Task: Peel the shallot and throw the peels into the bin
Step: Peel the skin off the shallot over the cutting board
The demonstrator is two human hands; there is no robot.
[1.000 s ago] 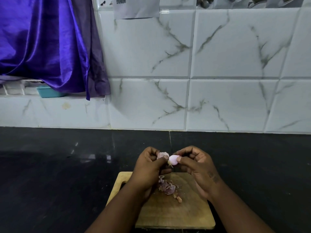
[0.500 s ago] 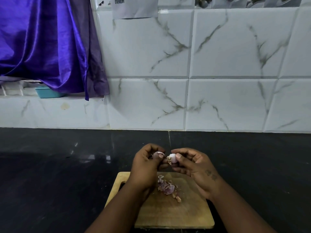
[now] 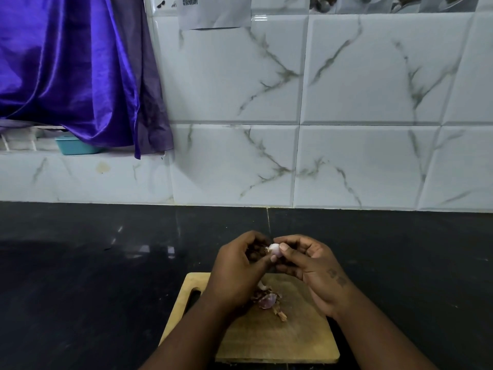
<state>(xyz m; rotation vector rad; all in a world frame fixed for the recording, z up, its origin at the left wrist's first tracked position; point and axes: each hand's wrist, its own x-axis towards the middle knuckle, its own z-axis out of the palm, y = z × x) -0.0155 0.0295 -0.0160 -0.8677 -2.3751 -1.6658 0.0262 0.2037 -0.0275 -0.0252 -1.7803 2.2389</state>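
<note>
A small pale pink shallot (image 3: 275,249) is pinched between the thumb and fingers of my right hand (image 3: 309,265), held above the far edge of a wooden cutting board (image 3: 269,337). My left hand (image 3: 237,268) closes against the shallot's left end, where a brown bit of skin shows. A heap of purple and brown peels (image 3: 268,300) lies on the board under my hands. No bin is in view.
The board sits on a black stone counter (image 3: 106,276) that ends at a white marble-patterned tile wall (image 3: 346,156). A purple cloth (image 3: 74,76) hangs at the upper left over a ledge holding a teal container (image 3: 74,146).
Both hands have drawn closer together around the shallot. The loose piece that my left hand held apart is no longer visible.
</note>
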